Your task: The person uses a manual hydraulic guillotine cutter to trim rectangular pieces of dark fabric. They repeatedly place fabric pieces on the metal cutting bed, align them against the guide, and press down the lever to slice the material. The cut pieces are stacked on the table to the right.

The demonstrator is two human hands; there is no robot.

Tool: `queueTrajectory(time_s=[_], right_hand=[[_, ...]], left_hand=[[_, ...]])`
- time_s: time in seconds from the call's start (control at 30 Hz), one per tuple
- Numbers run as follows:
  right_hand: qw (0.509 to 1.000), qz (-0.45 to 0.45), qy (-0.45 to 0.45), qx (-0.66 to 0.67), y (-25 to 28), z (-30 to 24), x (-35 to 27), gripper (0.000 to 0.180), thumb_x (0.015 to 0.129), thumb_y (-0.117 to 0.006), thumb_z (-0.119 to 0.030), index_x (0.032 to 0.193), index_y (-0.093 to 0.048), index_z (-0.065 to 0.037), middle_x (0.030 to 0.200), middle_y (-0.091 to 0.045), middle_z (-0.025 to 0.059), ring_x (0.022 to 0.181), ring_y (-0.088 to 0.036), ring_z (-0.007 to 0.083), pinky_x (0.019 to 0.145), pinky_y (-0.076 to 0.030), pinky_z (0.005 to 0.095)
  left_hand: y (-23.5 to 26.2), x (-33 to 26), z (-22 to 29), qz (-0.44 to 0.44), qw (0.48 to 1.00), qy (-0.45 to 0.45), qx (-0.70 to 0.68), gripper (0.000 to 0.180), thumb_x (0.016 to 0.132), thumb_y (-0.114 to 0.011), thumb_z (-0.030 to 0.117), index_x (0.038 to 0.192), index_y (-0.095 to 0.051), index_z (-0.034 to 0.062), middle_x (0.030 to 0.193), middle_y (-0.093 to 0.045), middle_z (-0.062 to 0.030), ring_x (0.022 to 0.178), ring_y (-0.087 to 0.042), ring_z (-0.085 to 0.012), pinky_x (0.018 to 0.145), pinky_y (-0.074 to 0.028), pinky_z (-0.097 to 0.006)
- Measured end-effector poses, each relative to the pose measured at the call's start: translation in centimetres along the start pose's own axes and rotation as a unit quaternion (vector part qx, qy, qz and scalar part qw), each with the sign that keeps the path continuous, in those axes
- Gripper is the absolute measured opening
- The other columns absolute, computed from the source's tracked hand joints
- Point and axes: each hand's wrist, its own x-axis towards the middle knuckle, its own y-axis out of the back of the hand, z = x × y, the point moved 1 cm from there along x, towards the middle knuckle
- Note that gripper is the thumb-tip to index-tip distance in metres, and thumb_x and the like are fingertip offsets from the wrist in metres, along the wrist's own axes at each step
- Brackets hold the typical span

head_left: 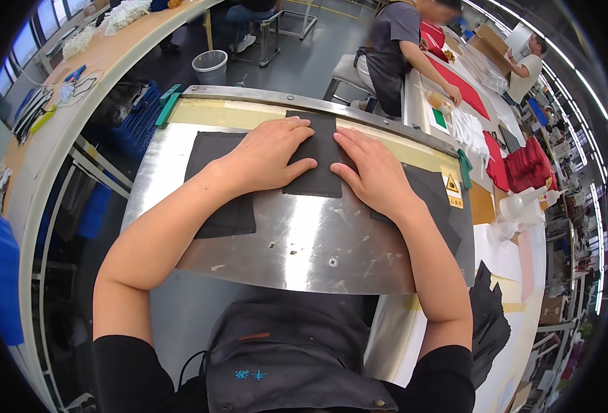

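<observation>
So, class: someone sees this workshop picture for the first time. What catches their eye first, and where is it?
First the two bare hands at the centre: the left hand and right hand press flat on a dark fabric piece lying on a shiny metal plate. Next, the bright red cloth on the long table at the right.

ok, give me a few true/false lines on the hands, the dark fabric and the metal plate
1. Both hands, left hand and right hand, lie flat on the small dark fabric piece. True.
2. The fabric lies on a wooden board. False: it lies on a shiny metal plate.
3. The left hand wears a ring. True.
4. The right hand holds scissors. False: it holds nothing, palm down on fabric.
5. A larger dark fabric piece lies under the left wrist. True.
</observation>
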Motion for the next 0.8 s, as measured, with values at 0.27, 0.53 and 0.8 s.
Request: queueTrajectory(time_s=[0.27, 0.53, 0.8], right_hand=[[0.999, 0.018, 0.031, 0.01, -0.5, 0.3, -0.1, 0.053, 0.097, -0.061, -0.035, 0.136, -0.054, 0.0, 0.144, -0.053, 0.0147, 0.136, -0.047, 0.0306, 0.113, -0.036, 0.0424], [0.999, -0.008, -0.022, 0.042, 0.4, 0.6, 0.0, 0.053, 0.096, -0.062, -0.036, 0.137, -0.055, -0.002, 0.145, -0.052, 0.0144, 0.137, -0.045, 0.0311, 0.114, -0.035, 0.0409], [1.0, 0.011, -0.028, -0.004, -0.4, 2.1, 0.3, 0.056, 0.097, -0.06, -0.041, 0.137, -0.054, -0.002, 0.148, -0.05, 0.0142, 0.141, -0.042, 0.031, 0.116, -0.034, 0.0409]], left_hand=[[-2.4, 1.4, -0.8, 0.034, 0.998, -0.049, -0.032, 0.058, 0.095, -0.065, 0.035, 0.135, -0.054, -0.004, 0.148, -0.048, -0.0208, 0.141, -0.04, -0.035, 0.118, -0.032, -0.043], [-0.9, 0.4, -0.4, 0.004, 1.0, 0.008, 0.027, 0.06, 0.096, -0.062, 0.04, 0.136, -0.053, -0.0036, 0.149, -0.047, -0.0208, 0.142, -0.039, -0.0337, 0.117, -0.031, -0.043], [-1.9, 0.8, -0.5, 0.018, 0.999, -0.025, 0.016, 0.062, 0.097, -0.059, 0.045, 0.138, -0.052, -0.0011, 0.151, -0.045, -0.0189, 0.143, -0.039, -0.0332, 0.119, -0.028, -0.047]])
